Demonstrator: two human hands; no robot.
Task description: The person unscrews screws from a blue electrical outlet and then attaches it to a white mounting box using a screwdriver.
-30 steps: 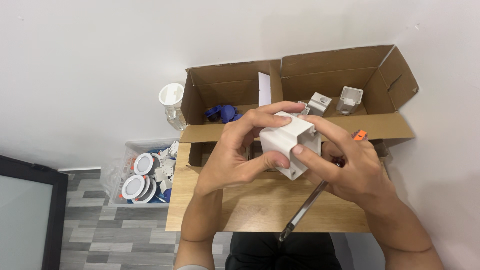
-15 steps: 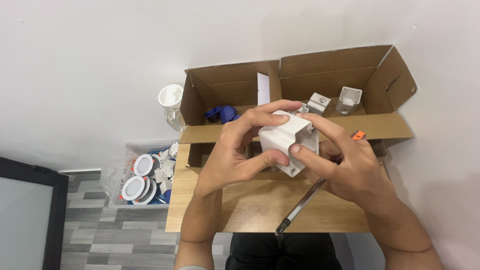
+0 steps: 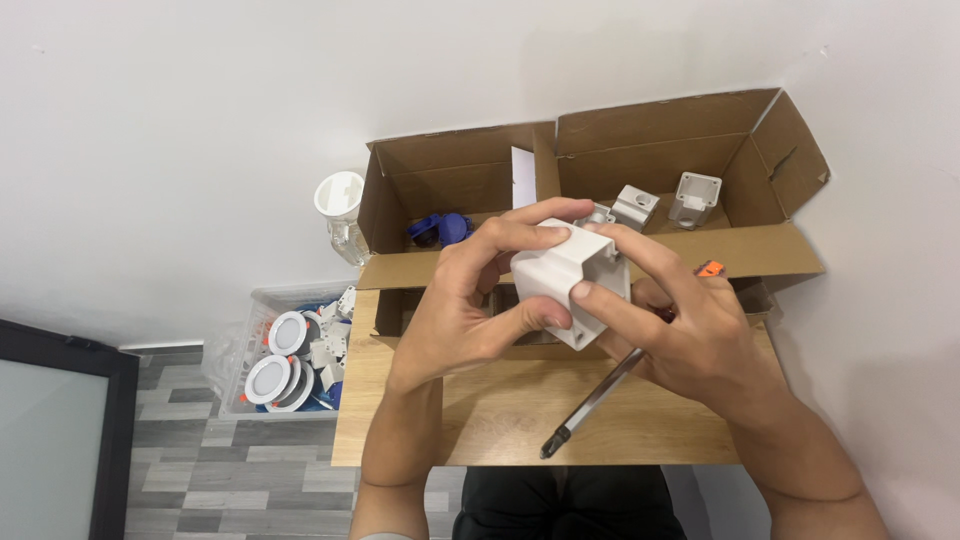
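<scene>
At the far left, a dark-framed glass panel [image 3: 45,430] stands over the grey tiled floor [image 3: 200,470]. Right of it, on the floor against the white wall [image 3: 300,100], sits a clear plastic bin [image 3: 240,340] holding round white downlight fittings [image 3: 285,333] and small white parts. A little farther back, a clear bottle with a white cap [image 3: 340,205] stands just beside the left wall of the open brown cardboard box [image 3: 450,160].

That box sits at the far edge of the light wooden table [image 3: 480,420]. Its left compartment holds some blue items [image 3: 440,228] and a white card [image 3: 523,180] against the divider.

Your left hand [image 3: 455,320] is raised over the table's middle, with the fingers curled onto the top of the white square plastic housing [image 3: 572,275] and the thumb pressed against its near left face, so the hand is closed around it. The housing is held in the air between both hands, just in front of the box's near flap, tilted with one corner pointing down.

Your right hand [image 3: 700,340] grips the housing from the right, with the index finger laid over its top edge and the thumb on its near face. The same hand also pinches a screwdriver with a metal shaft [image 3: 590,400], whose tip points down toward you and to the left above the table, and whose orange handle end [image 3: 709,268] shows beyond the knuckles.

In the box's right compartment, two small white plastic housings [image 3: 636,206] [image 3: 696,197] stand side by side, well apart from your hands.
</scene>
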